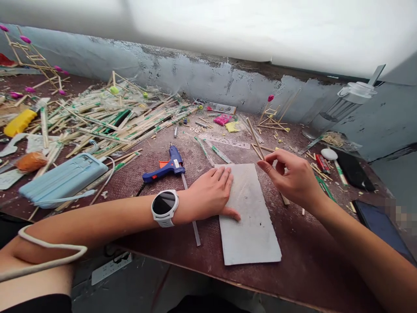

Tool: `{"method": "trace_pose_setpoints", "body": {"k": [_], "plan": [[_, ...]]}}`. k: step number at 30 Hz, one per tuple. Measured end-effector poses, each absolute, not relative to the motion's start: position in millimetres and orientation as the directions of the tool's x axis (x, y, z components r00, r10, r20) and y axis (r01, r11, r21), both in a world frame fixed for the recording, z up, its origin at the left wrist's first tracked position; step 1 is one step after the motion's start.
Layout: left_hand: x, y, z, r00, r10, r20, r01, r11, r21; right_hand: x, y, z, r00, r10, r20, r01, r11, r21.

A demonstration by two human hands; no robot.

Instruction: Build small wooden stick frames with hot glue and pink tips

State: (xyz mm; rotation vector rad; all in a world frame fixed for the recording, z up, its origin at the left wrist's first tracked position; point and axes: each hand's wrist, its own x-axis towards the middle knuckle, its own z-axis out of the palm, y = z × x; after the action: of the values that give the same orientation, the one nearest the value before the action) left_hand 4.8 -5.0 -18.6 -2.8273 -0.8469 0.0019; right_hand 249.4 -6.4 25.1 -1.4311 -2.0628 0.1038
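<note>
My left hand (210, 191) lies flat on the left part of a grey-white rectangular board (250, 237), thumb spread out over its surface. Between thumb and fingers, my right hand (291, 176) pinches a thin wooden stick (256, 138), tilted up and away above the board's far right corner. Left of the board rests a blue hot glue gun (171, 167) with an orange trigger. Its clear glue stick (196, 232) sticks out toward me and passes under my left wrist. A clear ruler (224, 141) lies beyond the board.
Chopsticks and wrappers (130, 115) heap up at the back left, behind a light-blue power bank (65, 178). A small stick frame (272, 117) stands at the back. On the right are a clear bottle (342, 106), a black phone (381, 228) and a black case (353, 169).
</note>
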Motion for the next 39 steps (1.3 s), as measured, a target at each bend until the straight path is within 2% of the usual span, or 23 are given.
{"method": "trace_pose_setpoints", "body": {"k": [3, 9, 12, 16, 19, 22, 25, 30, 39], "plan": [[4.9, -4.7, -18.6, 0.835, 0.547, 0.056, 0.546, -0.815, -0.192, 251.7, -4.4, 26.3, -0.221, 0.888, 0.403, 0.816, 0.395, -0.423], [4.2, -6.5, -14.2, 0.836, 0.548, 0.030, 0.543, -0.820, -0.182, 251.2, -5.8, 28.3, -0.202, 0.855, 0.477, 0.761, 0.444, -0.473], [4.0, -6.9, -13.6, 0.837, 0.546, 0.032, 0.543, -0.822, -0.174, 251.2, -5.8, 29.8, -0.141, 0.859, 0.493, 0.684, 0.445, -0.579], [4.4, -6.1, -15.2, 0.836, 0.549, 0.014, 0.542, -0.821, -0.177, 248.3, -7.1, 33.2, -0.052, 0.881, 0.469, 0.466, 0.437, -0.769], [4.5, -5.1, -17.4, 0.839, 0.544, 0.018, 0.538, -0.823, -0.181, 244.3, -11.3, 33.5, 0.000, 0.890, 0.456, 0.395, 0.418, -0.818], [4.4, -4.6, -18.8, 0.843, 0.537, 0.043, 0.535, -0.825, -0.183, 241.9, -15.6, 28.0, -0.001, 0.849, 0.528, 0.467, 0.467, -0.750], [4.4, -5.0, -18.5, 0.839, 0.541, 0.056, 0.540, -0.818, -0.195, 241.5, -16.2, 19.2, -0.100, 0.816, 0.569, 0.581, 0.512, -0.633], [4.6, -5.4, -17.6, 0.840, 0.541, 0.045, 0.539, -0.821, -0.187, 242.1, -8.1, 6.6, -0.263, 0.822, 0.504, 0.636, 0.541, -0.550], [3.6, -4.8, -20.5, 0.844, 0.528, 0.092, 0.536, -0.822, -0.195, 235.4, -18.9, -9.0, -0.375, 0.863, 0.339, 0.715, 0.502, -0.486]]}}
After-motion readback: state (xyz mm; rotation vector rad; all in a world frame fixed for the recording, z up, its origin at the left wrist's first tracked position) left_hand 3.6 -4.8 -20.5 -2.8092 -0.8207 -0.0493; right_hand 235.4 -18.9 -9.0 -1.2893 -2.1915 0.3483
